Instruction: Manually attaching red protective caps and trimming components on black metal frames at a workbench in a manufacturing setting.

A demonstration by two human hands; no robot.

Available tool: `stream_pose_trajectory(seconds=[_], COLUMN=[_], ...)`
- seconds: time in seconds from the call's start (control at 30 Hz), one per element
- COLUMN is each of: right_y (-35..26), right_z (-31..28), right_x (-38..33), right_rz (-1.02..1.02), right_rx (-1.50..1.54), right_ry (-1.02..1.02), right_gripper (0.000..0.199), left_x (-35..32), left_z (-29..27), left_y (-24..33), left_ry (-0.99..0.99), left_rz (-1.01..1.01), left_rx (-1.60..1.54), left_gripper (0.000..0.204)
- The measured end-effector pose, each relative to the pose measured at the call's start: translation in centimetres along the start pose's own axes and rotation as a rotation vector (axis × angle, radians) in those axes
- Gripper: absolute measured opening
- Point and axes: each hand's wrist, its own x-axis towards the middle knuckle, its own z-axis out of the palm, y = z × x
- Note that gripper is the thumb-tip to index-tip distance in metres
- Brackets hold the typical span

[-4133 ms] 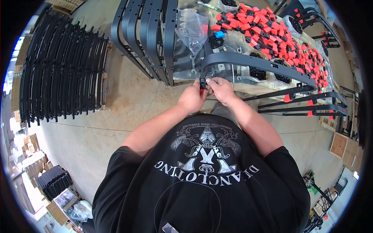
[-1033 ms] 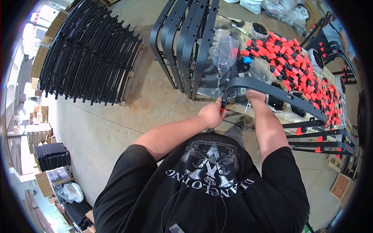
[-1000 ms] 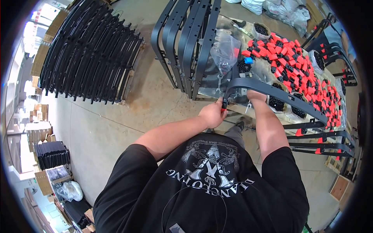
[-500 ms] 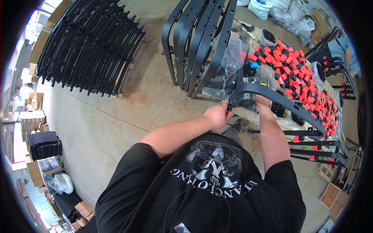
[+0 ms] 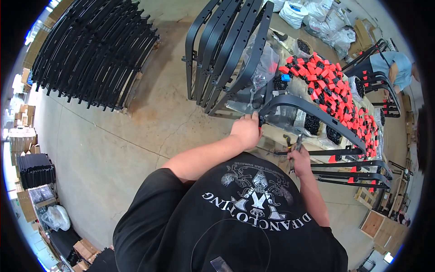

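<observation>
Black frame [image 5: 312,106] overhangs table [image 5: 283,132] edge; wide floor [image 5: 104,149] leftward.

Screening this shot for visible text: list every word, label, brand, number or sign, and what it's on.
Black T-shirt: large white lettering curves below an emblem, smaller grey lettering above; wording withheld.
White sack: blue mark, too small to read.
Cardboard boxes: too small and blurred to read.
Bent black frame: no lettering visible.

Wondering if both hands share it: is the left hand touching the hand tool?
Apart. The head view shows a clear gap between the left hand, at an end of the curved black frame, and the hand tool, in the right hand.
</observation>
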Motion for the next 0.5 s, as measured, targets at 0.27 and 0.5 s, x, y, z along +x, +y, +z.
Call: stream_pose_trajectory(seconds=[0.27, 0.5], right_y=[-3.7, -3.8], right_z=[2.5, 0.4], right_x=[-1.5, -4.0], right_rz=[-0.268, -0.472], right_rx=[-0.589, -0.570], right_ry=[-0.315, -0.344], right_gripper=[0.019, 0.042], left_x=[-4.3, -7.1], left_z=[0.2, 2.4], left_y=[4.8, 8.5], left_ry=[-0.054, -0.019], left_rz=[0.102, 0.045], left_rx=[-0.703, -0.838], left_gripper=[0.041, 0.040])
